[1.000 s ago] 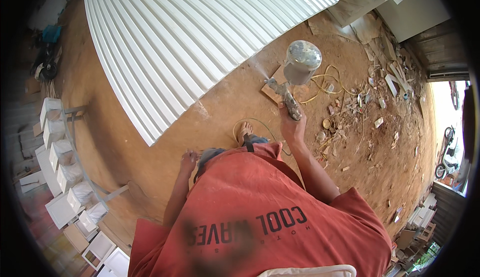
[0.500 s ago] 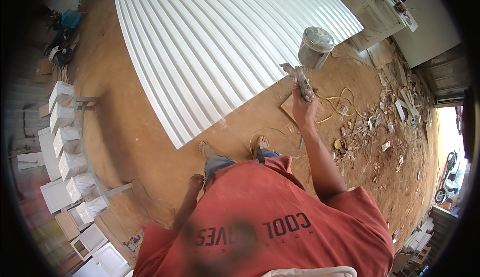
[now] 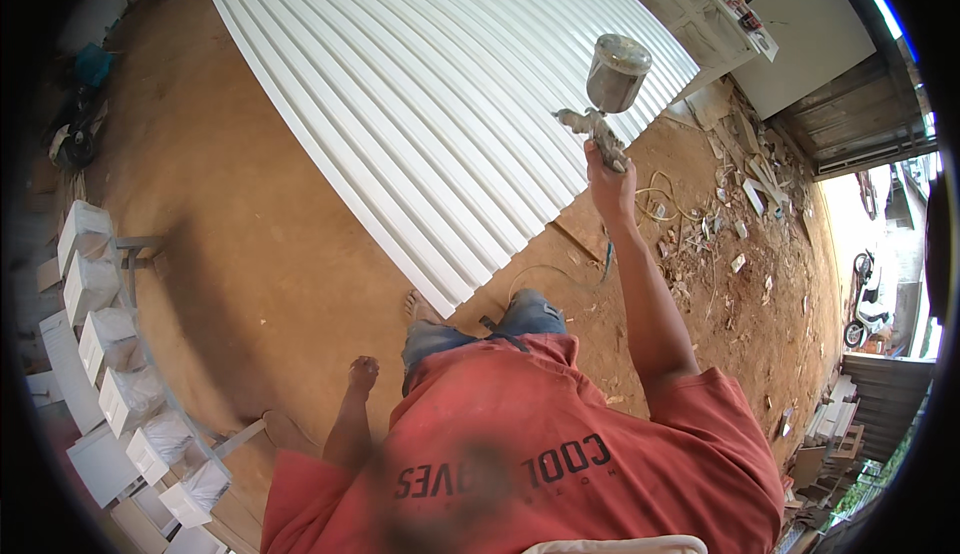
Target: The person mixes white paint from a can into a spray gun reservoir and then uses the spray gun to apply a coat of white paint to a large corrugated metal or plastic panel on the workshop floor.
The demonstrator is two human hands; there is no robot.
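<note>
My right hand is stretched forward and wrapped round the handle of a paint-crusted spray gun. The gun's metal cup sits on top, with its nozzle turned to the left. Beneath and beyond the gun spreads a large white corrugated sheet; its near corner comes close to my feet. My left hand hangs low beside my left hip, fingers loosely curled, with nothing visible in it. A thin hose shows below my right forearm.
White drawer-like boxes, some wrapped in plastic, stand on a rack at the left. Scattered scraps litter the brown dirt floor at the right. A pale cabinet stands far right; motorbikes are farther off.
My view has shifted, and the sheet's near corner now appears farther right, beside my feet. My left hand has swung out from my hip. The spray gun stays in my right hand.
</note>
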